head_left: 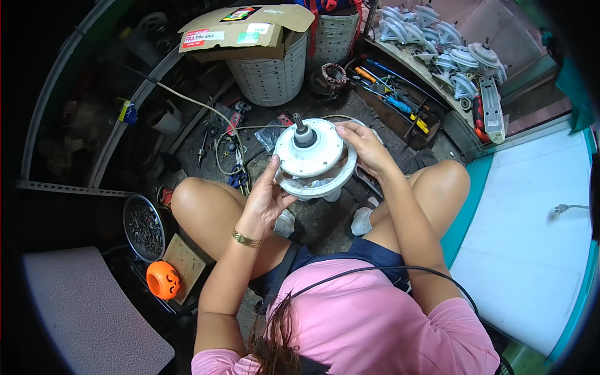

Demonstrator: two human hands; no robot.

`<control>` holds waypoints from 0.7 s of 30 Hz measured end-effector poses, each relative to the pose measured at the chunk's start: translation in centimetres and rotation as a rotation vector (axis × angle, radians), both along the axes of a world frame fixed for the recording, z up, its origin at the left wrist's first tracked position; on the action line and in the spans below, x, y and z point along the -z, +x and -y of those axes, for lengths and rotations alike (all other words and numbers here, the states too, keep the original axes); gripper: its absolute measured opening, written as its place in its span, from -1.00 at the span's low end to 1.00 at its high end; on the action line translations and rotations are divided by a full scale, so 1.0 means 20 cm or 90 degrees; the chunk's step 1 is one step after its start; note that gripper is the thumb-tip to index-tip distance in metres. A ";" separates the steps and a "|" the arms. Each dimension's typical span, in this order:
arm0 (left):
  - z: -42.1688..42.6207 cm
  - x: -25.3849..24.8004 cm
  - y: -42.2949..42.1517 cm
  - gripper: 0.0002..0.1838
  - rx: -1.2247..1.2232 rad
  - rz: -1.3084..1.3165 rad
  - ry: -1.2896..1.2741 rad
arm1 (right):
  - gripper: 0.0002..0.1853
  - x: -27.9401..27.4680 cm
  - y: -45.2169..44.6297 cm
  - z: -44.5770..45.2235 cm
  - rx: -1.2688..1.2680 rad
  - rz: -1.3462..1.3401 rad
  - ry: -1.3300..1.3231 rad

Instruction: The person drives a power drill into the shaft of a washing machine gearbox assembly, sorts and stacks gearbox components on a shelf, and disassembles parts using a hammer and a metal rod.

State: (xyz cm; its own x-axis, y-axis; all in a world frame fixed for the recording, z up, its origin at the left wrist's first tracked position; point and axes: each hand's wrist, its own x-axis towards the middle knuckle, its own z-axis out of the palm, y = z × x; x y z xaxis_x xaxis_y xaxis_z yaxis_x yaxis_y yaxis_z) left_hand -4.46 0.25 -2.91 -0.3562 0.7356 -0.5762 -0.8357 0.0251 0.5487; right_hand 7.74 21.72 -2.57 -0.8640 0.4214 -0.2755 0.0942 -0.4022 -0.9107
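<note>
Between my knees I hold a white washing machine gearbox housing with both hands. Its round cover plate (323,156) carries a splined metal shaft (302,130) that points up, and bolt holes run round the rim. Under the cover sits a wider white ring-shaped lower part (315,190), with a gap showing between the two. My left hand (265,203) grips the left edge, thumb on the cover and fingers at the lower part. My right hand (365,147) grips the far right edge; some of its fingers are hidden underneath.
At left stand a metal bowl (145,228) of screws and an orange pumpkin pot (163,280). Ahead is a cardboard box (250,28) on a perforated white tub (269,75). A tool tray (400,94) and several similar white gearboxes (462,59) lie at right.
</note>
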 end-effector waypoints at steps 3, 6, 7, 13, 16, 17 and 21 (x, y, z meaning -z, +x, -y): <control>0.02 -0.01 -0.03 -0.49 0.011 0.062 0.051 | -0.60 -0.03 -0.03 0.04 0.066 -0.033 0.025; 0.01 -0.06 -0.05 -0.55 0.025 0.074 0.055 | -0.57 -0.02 -0.02 0.01 0.040 0.006 0.005; 0.01 -0.07 -0.05 -0.57 0.032 0.076 0.046 | -0.57 -0.02 -0.02 0.00 0.041 0.015 -0.006; 0.01 -0.11 -0.06 -0.57 0.027 0.085 0.037 | -0.54 -0.04 -0.02 -0.01 0.018 -0.026 -0.081; 0.00 -0.14 -0.07 -0.54 0.032 0.056 0.041 | -0.55 -0.04 -0.02 0.00 0.031 -0.081 -0.072; 0.00 -0.16 -0.06 -0.53 0.022 0.030 0.040 | -0.55 -0.04 -0.02 0.00 0.022 -0.103 -0.057; 0.00 -0.17 -0.11 -0.54 0.059 -0.116 -0.011 | -0.52 -0.11 -0.05 -0.01 -0.034 -0.120 0.033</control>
